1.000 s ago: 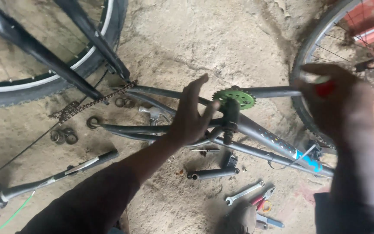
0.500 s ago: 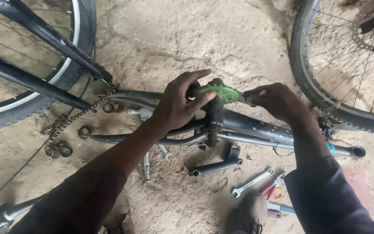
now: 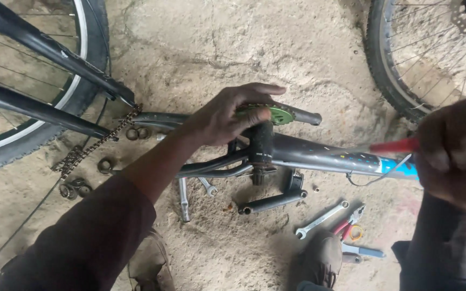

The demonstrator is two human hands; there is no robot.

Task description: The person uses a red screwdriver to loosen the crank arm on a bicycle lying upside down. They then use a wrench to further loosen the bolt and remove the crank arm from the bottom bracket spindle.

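Resting on the frame point(image 3: 319, 153), the left hand point(image 3: 227, 116) lies with fingers spread over the green sprocket point(image 3: 276, 114) and the top of the black bottom bracket shell point(image 3: 261, 143), pressing down rather than closing round anything. The frame lies on its side on the dirt floor point(image 3: 233, 54), its grey tube running toward the right, where blue paint shows just beside the right hand point(image 3: 457, 153). That hand is raised close to the camera and blurred, clenched round a red-handled tool point(image 3: 395, 145); only the red part sticking out to the left can be made out, so what kind of tool it is cannot be told.

Below the frame, a black crank arm point(image 3: 273, 202) lies on the floor. Near it to the right sit a silver spanner point(image 3: 322, 219), pliers point(image 3: 349, 223) with red grips and a blue-handled tool point(image 3: 365, 250). A second spanner point(image 3: 207, 186) and a steel rod point(image 3: 184, 199) lie under the left forearm.

On the left, a loose chain point(image 3: 93, 148) trails from the black frame point(image 3: 39, 43) of another bike, with several rings point(image 3: 76, 189) scattered on the floor beside it. One wheel point(image 3: 90, 70) stands at the upper left, another wheel point(image 3: 392, 70) at the upper right. A shoe point(image 3: 322, 261) shows at the bottom edge.
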